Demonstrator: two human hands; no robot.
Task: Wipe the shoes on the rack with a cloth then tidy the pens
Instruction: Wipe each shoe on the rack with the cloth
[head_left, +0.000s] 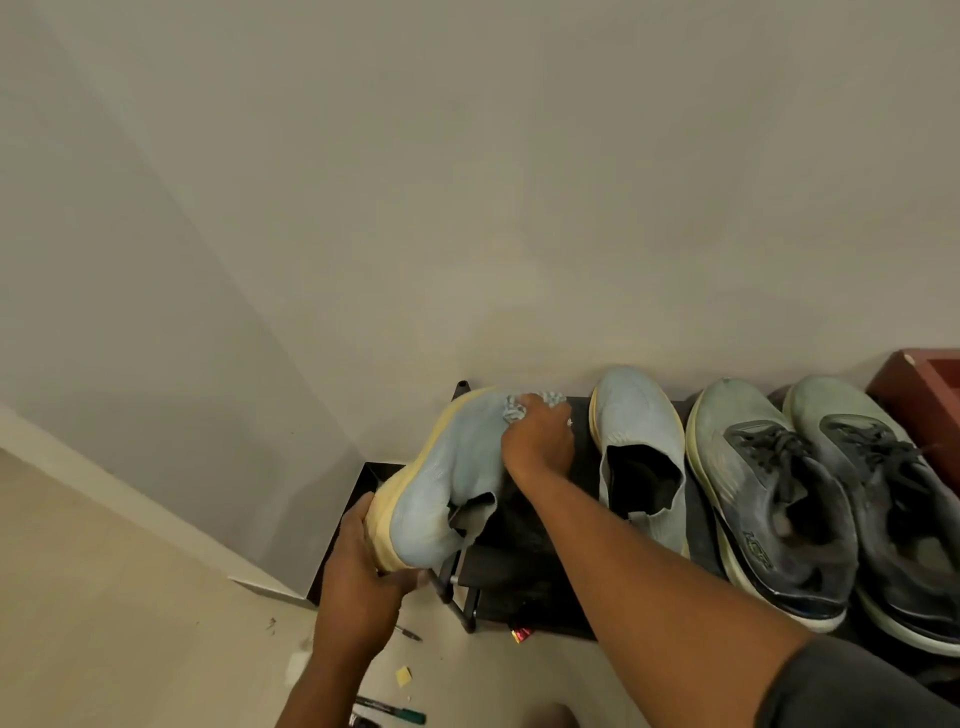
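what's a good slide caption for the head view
Left hand tilts a pale blue shoe while the right hand wipes its toe with a cloth.

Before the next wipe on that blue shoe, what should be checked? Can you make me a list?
1. Left hand grips the yellow sole of the tilted light blue knit shoe: ok.
2. Right hand holds the small grey-blue cloth against the toe: ok.
3. Matching light blue shoe sits flat on the black rack: ok.
4. Pair of dark laced sneakers wiped already: cannot tell.
5. Pens on the floor tidied: not ok.
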